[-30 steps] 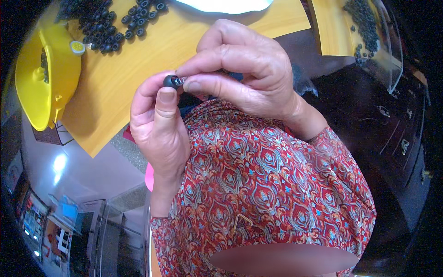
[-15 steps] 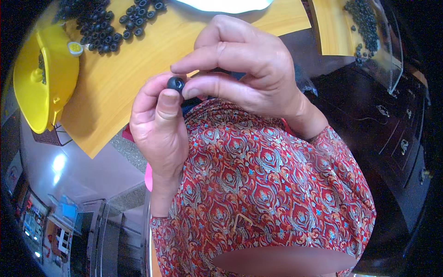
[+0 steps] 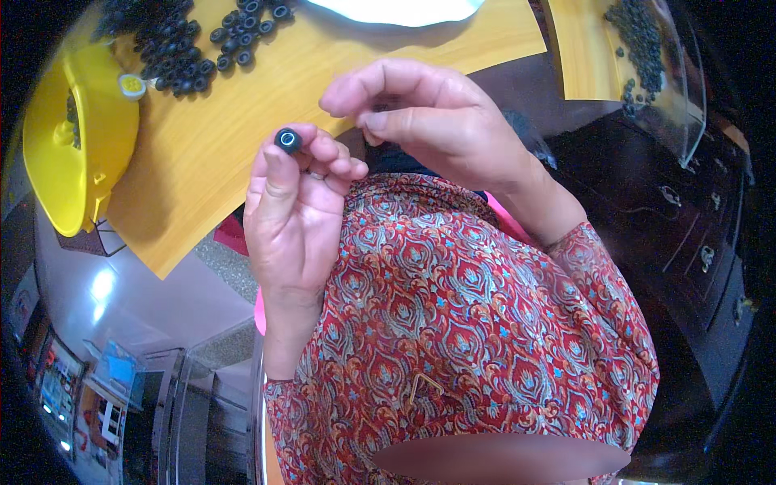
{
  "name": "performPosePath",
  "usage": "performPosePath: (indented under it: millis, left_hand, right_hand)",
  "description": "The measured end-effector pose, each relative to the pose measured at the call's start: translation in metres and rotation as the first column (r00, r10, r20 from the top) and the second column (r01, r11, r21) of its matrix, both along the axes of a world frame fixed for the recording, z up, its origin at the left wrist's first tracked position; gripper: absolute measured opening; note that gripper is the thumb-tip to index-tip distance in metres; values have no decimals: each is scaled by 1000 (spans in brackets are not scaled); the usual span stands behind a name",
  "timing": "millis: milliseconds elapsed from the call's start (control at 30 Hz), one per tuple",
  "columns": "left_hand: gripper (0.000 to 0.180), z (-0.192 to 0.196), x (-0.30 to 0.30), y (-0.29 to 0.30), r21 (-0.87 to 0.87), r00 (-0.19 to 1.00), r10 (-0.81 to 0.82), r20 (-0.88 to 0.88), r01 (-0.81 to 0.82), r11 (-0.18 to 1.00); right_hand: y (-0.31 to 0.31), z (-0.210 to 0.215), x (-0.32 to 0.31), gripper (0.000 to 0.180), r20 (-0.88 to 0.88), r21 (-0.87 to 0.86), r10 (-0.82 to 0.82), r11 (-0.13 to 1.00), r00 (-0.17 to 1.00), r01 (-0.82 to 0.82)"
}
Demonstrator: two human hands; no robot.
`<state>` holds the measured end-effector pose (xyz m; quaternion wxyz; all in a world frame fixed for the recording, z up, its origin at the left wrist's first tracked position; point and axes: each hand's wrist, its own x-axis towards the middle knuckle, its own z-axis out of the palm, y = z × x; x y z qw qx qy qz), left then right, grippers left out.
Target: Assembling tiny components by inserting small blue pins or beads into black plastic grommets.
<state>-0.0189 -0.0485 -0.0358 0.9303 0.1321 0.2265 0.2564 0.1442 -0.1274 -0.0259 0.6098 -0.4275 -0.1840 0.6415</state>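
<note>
Since half a second ago the two hands have drawn apart: the right hand (image 3: 440, 121) has let go of the small black rubber ring (image 3: 288, 140) and lifted off to the right, leaving the ring with the left hand (image 3: 295, 206) alone.

That left hand rises from the lower middle of the view, wrist straight, palm turned toward the person, fingers (image 3: 327, 153) curled. The thumb and forefinger pinch the ring at its sides, with its open centre facing the camera. The ring sits at the top of the hand, above the near edge of the yellow wooden tabletop (image 3: 323, 81).

To the right, the other hand hovers just beside it, knuckles up, wrist bent. Its thumb and forefinger nearly meet, the other fingers loosely arched above. Whether anything is caught between them cannot be told, since the fingertips face away.

Far left on the tabletop lies a heap of matching black rubber rings (image 3: 182, 40), cut off by the rim of the view. A yellow plastic funnel-shaped bowl (image 3: 77, 153) sits at the left edge. A second scatter of dark rings (image 3: 638, 48) lies far right, partly behind a clear curved plastic piece (image 3: 687, 105). A white object (image 3: 396, 10) at the far edge is mostly out of view. The red patterned sleeves (image 3: 485, 323) hide both forearms.
</note>
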Motion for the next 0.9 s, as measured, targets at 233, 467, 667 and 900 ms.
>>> performPosePath:
  millis: [233, 467, 667, 900]
  left_hand:
    - [30, 5, -3, -1, -19, 1000, -15, -26, 15, 1000]
    - [30, 35, -15, 25, 446, 901, -158, 404, -43, 894]
    - [37, 27, -8, 21, 323, 979, 6, 205, -73, 944]
    - [34, 30, -6, 10, 251, 991, 26, 131, -59, 966]
  right_hand:
    - [6, 6, -5, 25, 27, 122, -133, 984, 991, 129]
    - [7, 45, -10, 19, 203, 123, -116, 988, 972, 92]
    - [4, 33, 2, 15, 302, 120, -93, 991, 949, 59]
    - [10, 37, -4, 20, 365, 181, -135, 981, 921, 72]
